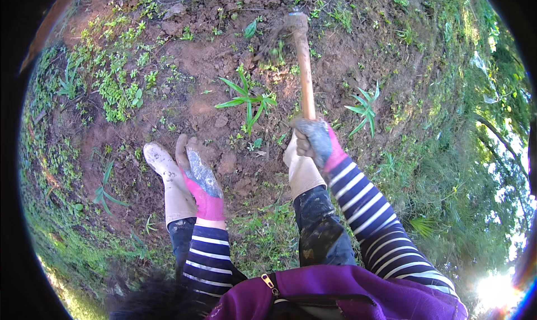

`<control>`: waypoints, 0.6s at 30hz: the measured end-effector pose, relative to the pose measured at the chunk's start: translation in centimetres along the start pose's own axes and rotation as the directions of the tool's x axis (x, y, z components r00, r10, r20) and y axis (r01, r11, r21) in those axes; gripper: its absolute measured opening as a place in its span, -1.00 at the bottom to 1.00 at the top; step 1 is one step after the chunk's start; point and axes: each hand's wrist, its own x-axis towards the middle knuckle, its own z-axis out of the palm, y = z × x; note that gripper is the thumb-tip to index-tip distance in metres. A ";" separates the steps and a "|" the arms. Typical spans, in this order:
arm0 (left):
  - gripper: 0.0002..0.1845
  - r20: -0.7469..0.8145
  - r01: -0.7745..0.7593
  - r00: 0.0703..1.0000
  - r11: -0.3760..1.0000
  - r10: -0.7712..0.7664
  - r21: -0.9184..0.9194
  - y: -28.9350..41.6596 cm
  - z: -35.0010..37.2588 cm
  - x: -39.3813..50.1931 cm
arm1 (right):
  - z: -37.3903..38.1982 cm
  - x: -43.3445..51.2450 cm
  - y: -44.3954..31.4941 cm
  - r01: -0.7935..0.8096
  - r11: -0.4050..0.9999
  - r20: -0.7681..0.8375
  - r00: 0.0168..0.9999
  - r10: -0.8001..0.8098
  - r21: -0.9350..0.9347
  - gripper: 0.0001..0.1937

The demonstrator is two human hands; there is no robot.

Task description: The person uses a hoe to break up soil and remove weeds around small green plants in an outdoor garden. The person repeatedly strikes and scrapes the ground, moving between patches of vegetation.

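My right hand (312, 141), in a muddy pink and grey work glove, grips the lower end of a wooden handle belonging to a hoe (305, 74). The tool's head is at the far end, over the soil; its blade is motion-blurred and seems to have dirt or weeds about it. My left hand (199, 173), gloved alike, is empty beside my left boot (161, 160), fingers slightly apart. Between the hands and the hoe's head grows a young long-leaved plant (247, 99). A similar plant (366, 110) stands to the right of the handle.
Reddish-brown soil (184, 93) with clods surrounds my feet. Low weeds (119, 85) cover the left side. My right boot (304, 169) is planted below the right hand. Another long-leaved seedling (102, 190) grows at lower left. Grass and branches (499, 139) line the right.
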 end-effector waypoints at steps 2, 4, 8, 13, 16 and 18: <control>-0.52 -0.010 0.031 0.999 0.999 -0.030 0.018 0.2 0.2 -0.1 | -1.2 -1.3 -0.5 0.040 0.996 0.021 0.999 -0.039 -0.079 -0.84; -0.52 -0.004 0.031 1.000 0.999 -0.031 0.018 0.3 0.2 -0.2 | -2.2 -1.4 -2.6 0.092 0.988 -0.005 0.996 -0.093 -0.127 -0.82; -0.50 0.035 0.029 0.999 0.999 -0.030 0.023 0.1 0.0 -0.6 | -2.1 1.8 -6.3 0.480 0.858 0.064 0.877 -0.477 -0.180 -0.81; -0.49 0.009 0.040 0.999 0.997 -0.041 0.060 0.0 0.5 -0.5 | -2.7 2.3 -1.6 0.210 0.903 -0.140 0.950 -0.280 -0.375 -0.82; -0.49 -0.017 0.020 1.000 0.999 -0.020 0.026 0.1 0.8 -0.2 | -5.4 -0.5 0.7 0.081 0.982 -0.113 0.988 -0.101 -0.169 -0.80; -0.50 -0.022 0.028 0.999 0.999 -0.028 -0.016 0.1 0.9 -0.3 | -6.9 -1.7 -0.1 0.104 0.982 -0.027 0.994 -0.109 -0.156 -0.79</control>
